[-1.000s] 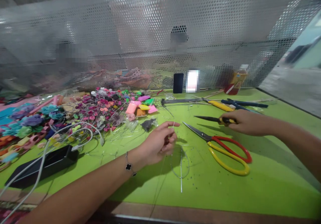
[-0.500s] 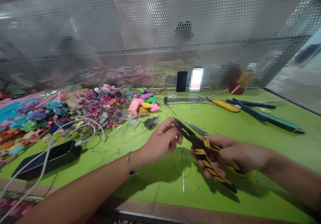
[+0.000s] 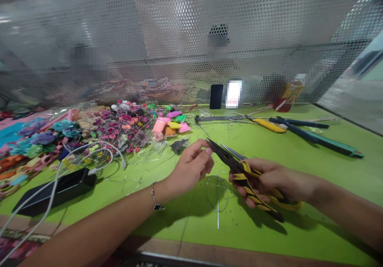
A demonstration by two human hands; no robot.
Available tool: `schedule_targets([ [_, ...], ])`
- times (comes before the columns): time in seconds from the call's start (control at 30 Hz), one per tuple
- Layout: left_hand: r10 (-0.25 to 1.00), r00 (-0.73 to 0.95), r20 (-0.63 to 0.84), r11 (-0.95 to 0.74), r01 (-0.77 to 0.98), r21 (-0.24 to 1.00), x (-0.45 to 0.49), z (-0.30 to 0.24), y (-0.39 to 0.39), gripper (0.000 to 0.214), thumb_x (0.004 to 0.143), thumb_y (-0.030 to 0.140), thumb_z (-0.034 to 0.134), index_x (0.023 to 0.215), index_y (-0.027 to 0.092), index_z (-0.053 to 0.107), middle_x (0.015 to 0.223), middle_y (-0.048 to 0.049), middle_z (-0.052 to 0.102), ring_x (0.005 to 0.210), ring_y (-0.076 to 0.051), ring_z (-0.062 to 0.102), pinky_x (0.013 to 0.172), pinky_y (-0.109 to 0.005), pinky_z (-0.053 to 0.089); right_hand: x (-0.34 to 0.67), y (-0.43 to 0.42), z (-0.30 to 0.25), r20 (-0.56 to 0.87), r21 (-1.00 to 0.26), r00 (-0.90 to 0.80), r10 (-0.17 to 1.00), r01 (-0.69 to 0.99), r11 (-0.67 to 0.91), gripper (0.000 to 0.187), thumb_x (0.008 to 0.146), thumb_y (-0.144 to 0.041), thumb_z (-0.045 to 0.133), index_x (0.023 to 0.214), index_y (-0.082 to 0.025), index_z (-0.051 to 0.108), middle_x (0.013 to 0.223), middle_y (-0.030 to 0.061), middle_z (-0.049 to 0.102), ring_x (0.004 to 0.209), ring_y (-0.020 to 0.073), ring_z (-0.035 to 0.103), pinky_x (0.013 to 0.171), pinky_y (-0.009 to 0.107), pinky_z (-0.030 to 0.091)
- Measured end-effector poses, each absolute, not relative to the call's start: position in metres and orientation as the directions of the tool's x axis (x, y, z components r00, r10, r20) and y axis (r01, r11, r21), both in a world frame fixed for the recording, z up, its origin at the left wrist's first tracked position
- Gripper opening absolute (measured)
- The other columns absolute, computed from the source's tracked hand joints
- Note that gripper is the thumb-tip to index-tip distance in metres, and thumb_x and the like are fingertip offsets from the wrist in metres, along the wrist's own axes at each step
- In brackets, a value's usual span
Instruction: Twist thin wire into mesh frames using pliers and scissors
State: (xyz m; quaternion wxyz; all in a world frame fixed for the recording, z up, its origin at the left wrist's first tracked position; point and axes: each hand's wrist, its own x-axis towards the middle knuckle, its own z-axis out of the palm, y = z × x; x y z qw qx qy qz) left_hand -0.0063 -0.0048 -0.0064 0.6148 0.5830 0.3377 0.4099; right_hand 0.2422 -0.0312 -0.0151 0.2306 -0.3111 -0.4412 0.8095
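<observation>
My right hand is closed round the yellow-and-black handles of long-nose pliers, whose dark jaws point up and left. The jaw tips meet the fingertips of my left hand. That hand is pinched, and whatever lies between its fingers is too small to make out. Scissors show behind the pliers, their blades pointing up-left and a yellow handle below my right hand; whether that hand also holds them I cannot tell. On the green tabletop below lies a thin wire ring with a straight pale stick across it.
At left are a heap of colourful small flowers on wires, clay packets, a black box and a white cable. Cutters, a teal-handled tool, a bottle and a phone stand or lie farther back.
The pliers' jaws have drawn closer together, and their tips remain at my left fingertips. My left thumb has shifted up toward the tips. The things on the table lie as before.
</observation>
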Motion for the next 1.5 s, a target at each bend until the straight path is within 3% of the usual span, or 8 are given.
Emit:
schedule_targets([
  [0.2, 0.879, 0.477, 0.019, 0.035, -0.103, 0.994, -0.007, -0.007, -0.006, 0.032, 0.098, 0.049, 0.058, 0.084, 0.022, 0.049, 0.063, 0.0065, 0.06, 0.034, -0.004, 0.045, 0.032, -0.016, 0.029, 0.244, -0.033, -0.013, -0.313, -0.831, -0.723, 0.616, -0.105, -0.546, 0.046, 0.061, -0.011, 0.061, 0.106, -0.018, 0.067, 0.092, 0.0051, 0.072, 0.077, 0.0198, 0.074, 0.071, 0.033, 0.061],
  [0.33, 0.878, 0.479, -0.029, 0.087, -0.101, 0.991, -0.007, -0.002, -0.005, 0.03, 0.096, 0.049, 0.061, 0.086, 0.022, 0.052, 0.076, 0.0026, 0.069, 0.035, -0.008, 0.055, 0.029, -0.018, 0.034, 0.245, -0.032, -0.003, -0.375, -0.852, -0.692, 0.616, -0.005, -0.524, 0.051, 0.064, -0.013, 0.062, 0.114, -0.021, 0.062, 0.094, 0.0037, 0.067, 0.077, 0.0188, 0.069, 0.062, 0.031, 0.059],
  [0.53, 0.886, 0.461, -0.051, 0.09, -0.064, 0.994, -0.008, 0.0, 0.0, 0.026, 0.093, 0.04, 0.064, 0.083, 0.017, 0.061, 0.076, -0.0006, 0.07, 0.037, -0.007, 0.057, 0.032, -0.018, 0.04, 0.248, -0.028, 0.009, -0.315, -0.901, -0.556, 0.769, 0.43, -0.058, 0.021, 0.087, -0.028, 0.061, 0.107, -0.025, 0.061, 0.09, 0.0038, 0.065, 0.077, 0.0204, 0.062, 0.067, 0.033, 0.055],
  [0.63, 0.901, 0.431, -0.059, 0.086, -0.042, 0.995, -0.006, -0.003, 0.001, 0.022, 0.093, 0.035, 0.062, 0.082, 0.015, 0.064, 0.078, -0.0023, 0.072, 0.038, -0.006, 0.055, 0.033, -0.017, 0.04, 0.246, -0.03, 0.01, -0.162, -0.768, -0.483, 0.86, 0.609, 0.197, 0.015, 0.091, -0.029, 0.056, 0.105, -0.025, 0.062, 0.094, 0.0059, 0.069, 0.085, 0.0242, 0.063, 0.074, 0.035, 0.054],
  [0.77, 0.913, 0.394, -0.105, 0.161, -0.113, 0.98, -0.001, -0.003, -0.002, 0.015, 0.092, 0.03, 0.062, 0.086, 0.016, 0.063, 0.099, -0.0078, 0.079, 0.04, -0.005, 0.055, 0.033, -0.018, 0.041, 0.244, -0.034, 0.011, -0.088, -0.577, -0.437, 0.895, 0.755, 0.312, 0.015, 0.096, -0.029, 0.049, 0.105, -0.024, 0.06, 0.094, 0.0071, 0.071, 0.081, 0.0243, 0.064, 0.071, 0.034, 0.05],
  [1.1, 0.915, 0.376, -0.145, 0.218, -0.16, 0.963, 0.0, 0.002, -0.002, 0.015, 0.093, 0.028, 0.064, 0.084, 0.017, 0.059, 0.103, -0.0098, 0.082, 0.039, -0.003, 0.053, 0.036, -0.017, 0.037, 0.247, -0.031, -0.001, 0.015, -0.325, -0.431, 0.902, 0.851, 0.412, 0.016, 0.103, -0.023, 0.035, 0.108, -0.024, 0.05, 0.081, 0.0043, 0.067, 0.068, 0.0226, 0.059, 0.061, 0.033, 0.035],
  [1.27, 0.915, 0.388, -0.116, 0.187, -0.151, 0.971, -0.001, 0.0, -0.003, 0.015, 0.094, 0.029, 0.063, 0.086, 0.017, 0.058, 0.107, -0.0102, 0.082, 0.04, -0.004, 0.056, 0.038, -0.018, 0.037, 0.249, -0.023, -0.006, 0.103, -0.185, -0.439, 0.893, 0.873, 0.451, 0.023, 0.099, -0.019, 0.037, 0.116, -0.021, 0.053, 0.085, 0.0076, 0.071, 0.072, 0.0254, 0.063, 0.065, 0.034, 0.037],
  [1.5, 0.914, 0.387, -0.119, 0.195, -0.164, 0.967, 0.001, 0.0, -0.009, 0.015, 0.097, 0.032, 0.062, 0.103, 0.018, 0.059, 0.107, -0.0104, 0.081, 0.039, -0.005, 0.058, 0.036, -0.019, 0.035, 0.254, -0.016, -0.008, 0.097, -0.242, -0.458, 0.884, 0.85, 0.467, 0.032, 0.095, -0.014, 0.042, 0.125, -0.02, 0.053, 0.102, 0.0105, 0.075, 0.084, 0.0273, 0.07, 0.069, 0.035, 0.045],
])
